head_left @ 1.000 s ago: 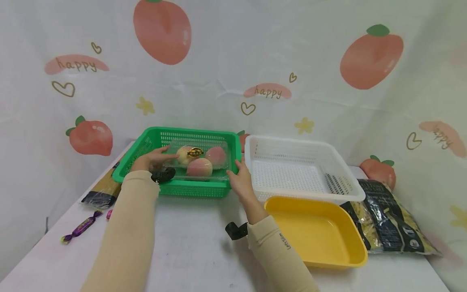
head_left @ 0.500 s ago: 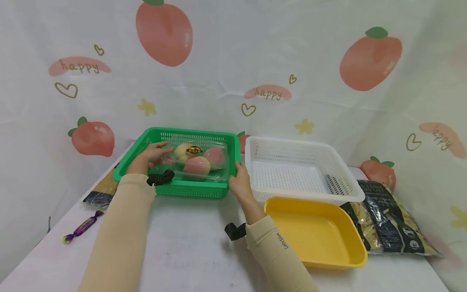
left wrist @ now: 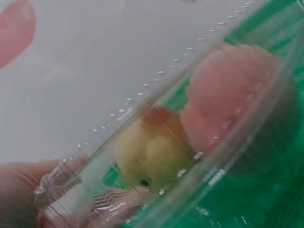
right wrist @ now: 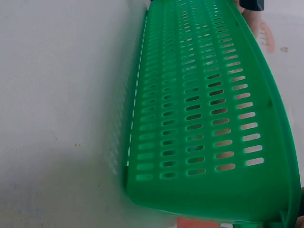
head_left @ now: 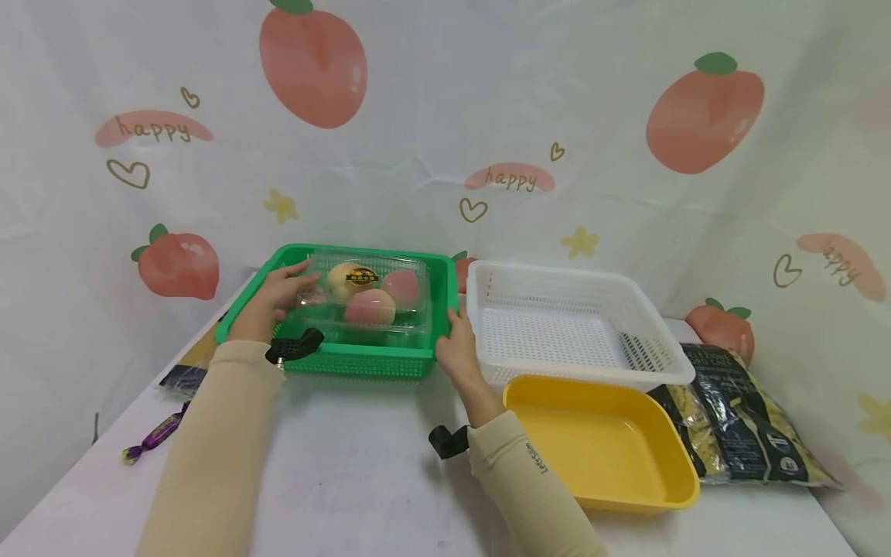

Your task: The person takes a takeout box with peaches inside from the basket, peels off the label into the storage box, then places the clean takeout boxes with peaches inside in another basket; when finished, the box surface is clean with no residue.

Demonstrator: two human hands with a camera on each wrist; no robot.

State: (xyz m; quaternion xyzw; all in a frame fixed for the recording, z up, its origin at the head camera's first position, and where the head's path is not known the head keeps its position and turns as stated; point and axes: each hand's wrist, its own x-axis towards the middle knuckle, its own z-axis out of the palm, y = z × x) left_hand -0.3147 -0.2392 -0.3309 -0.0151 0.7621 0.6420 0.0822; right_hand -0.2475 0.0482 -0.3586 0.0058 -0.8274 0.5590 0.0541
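Observation:
My left hand (head_left: 267,298) grips the left end of a clear plastic fruit box (head_left: 411,317), thumb and fingers on either side of it. Inside the box are three peaches (head_left: 370,308), and a dark label with gold print sits on the lid. The box is tilted within the green basket (head_left: 376,362), overlapping its back rim. In the left wrist view, the fingers (left wrist: 114,206) show through the clear plastic. My right hand (head_left: 459,348) holds the basket's right rim near the front corner. The basket's slotted side (right wrist: 199,104) fills the right wrist view.
A white basket (head_left: 578,371) stands right of the green one, a yellow tub (head_left: 605,449) in front of it. Bagged pasta (head_left: 752,418) lies far right. At left are a purple-wrapped candy (head_left: 156,435) and a packet (head_left: 188,371) partly behind my left arm.
My left hand has moved left and up, and the fruit box has risen with it and shifted slightly left. The right hand stays at the basket's rim.

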